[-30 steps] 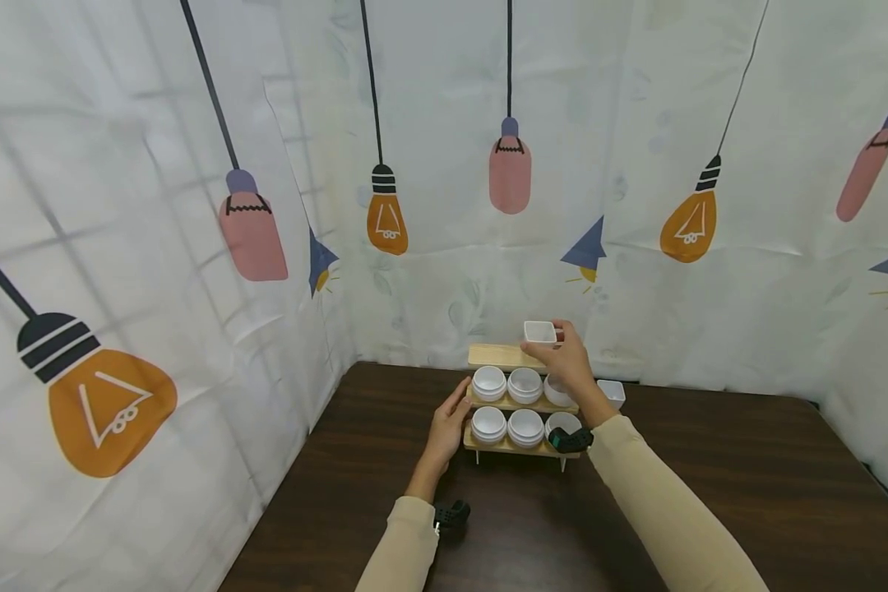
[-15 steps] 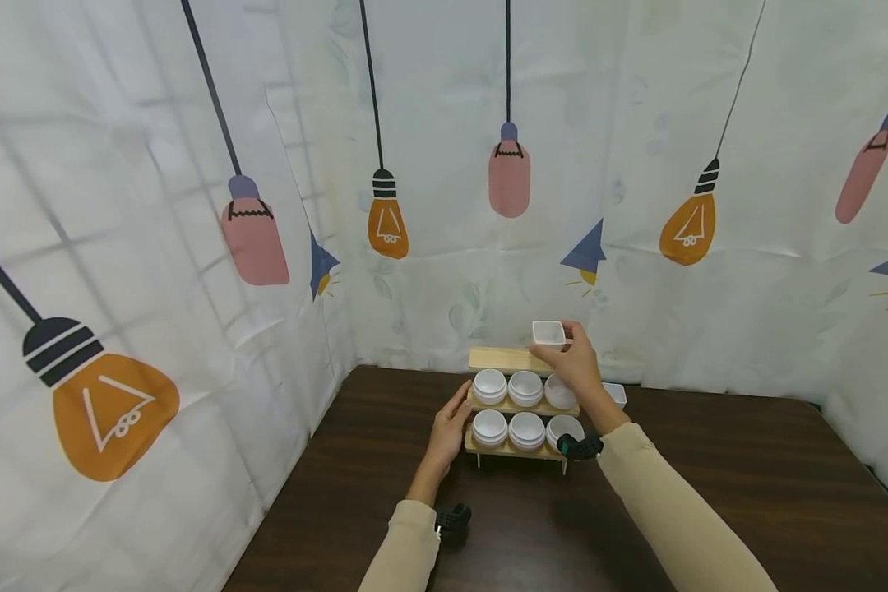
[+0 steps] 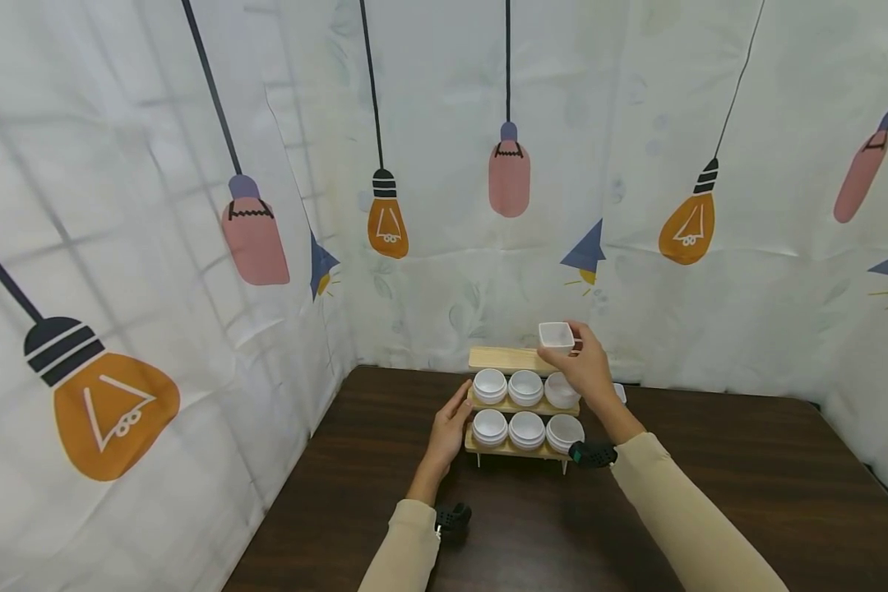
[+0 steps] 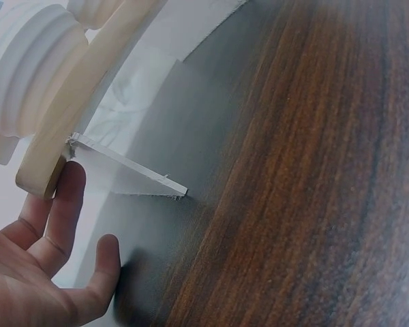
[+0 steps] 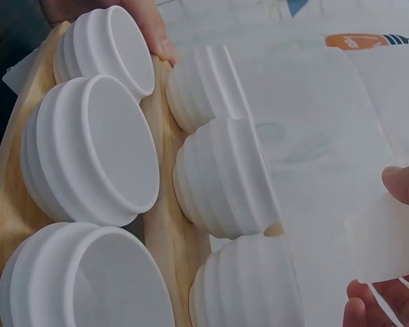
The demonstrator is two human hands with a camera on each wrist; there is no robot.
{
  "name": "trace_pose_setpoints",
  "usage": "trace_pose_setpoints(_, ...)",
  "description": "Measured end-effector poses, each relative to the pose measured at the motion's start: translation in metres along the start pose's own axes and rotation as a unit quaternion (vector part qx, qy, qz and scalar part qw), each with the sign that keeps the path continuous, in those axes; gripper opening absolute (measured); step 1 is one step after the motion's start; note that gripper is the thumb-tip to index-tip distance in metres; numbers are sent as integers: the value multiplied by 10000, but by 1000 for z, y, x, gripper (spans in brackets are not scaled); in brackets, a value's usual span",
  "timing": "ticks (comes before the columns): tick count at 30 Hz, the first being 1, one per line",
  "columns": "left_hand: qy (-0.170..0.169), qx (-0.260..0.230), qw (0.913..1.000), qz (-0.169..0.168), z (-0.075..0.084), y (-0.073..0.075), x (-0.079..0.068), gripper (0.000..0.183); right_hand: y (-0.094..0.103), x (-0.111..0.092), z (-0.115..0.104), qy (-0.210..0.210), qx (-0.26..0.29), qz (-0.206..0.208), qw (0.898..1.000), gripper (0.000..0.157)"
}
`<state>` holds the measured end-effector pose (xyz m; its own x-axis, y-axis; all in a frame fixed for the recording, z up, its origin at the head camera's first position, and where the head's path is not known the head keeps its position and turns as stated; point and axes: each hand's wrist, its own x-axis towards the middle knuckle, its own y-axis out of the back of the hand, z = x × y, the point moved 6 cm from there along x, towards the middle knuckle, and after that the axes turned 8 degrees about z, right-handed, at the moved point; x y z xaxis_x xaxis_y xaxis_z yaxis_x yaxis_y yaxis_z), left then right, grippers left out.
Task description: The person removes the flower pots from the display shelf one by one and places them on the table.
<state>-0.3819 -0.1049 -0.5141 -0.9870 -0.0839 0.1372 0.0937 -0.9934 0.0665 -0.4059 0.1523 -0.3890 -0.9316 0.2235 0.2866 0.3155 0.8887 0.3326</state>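
Observation:
A wooden tiered rack (image 3: 503, 358) with thin white legs (image 4: 133, 163) stands on the table. Round white bowls (image 3: 526, 388) with ridged sides line its two lower tiers, three per tier. My left hand (image 3: 447, 432) holds the rack's left end, fingertips against the edge and underside of a shelf. Above the top board's right end, my right hand (image 3: 586, 362) pinches a small white square dish (image 3: 557, 337), thumb at its near side and fingers behind. A thin white loop, like a handle, shows by those fingers in the right wrist view.
Another white dish (image 3: 620, 393) peeks out behind the right forearm, on the table near the back edge. The dark wooden table (image 3: 681, 469) extends on both sides of the rack. A white curtain (image 3: 444, 288) with printed lamps hangs behind and at the left.
My right hand has shifted slightly to the right with the square dish, uncovering more of the right-hand bowls. My left hand keeps its place on the rack.

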Motion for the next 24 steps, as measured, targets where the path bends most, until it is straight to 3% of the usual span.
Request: trace_pose_setpoints(24,-39,9,10000,19,-5,0,2,48,25,-11,13,99,133,186,9997,82)
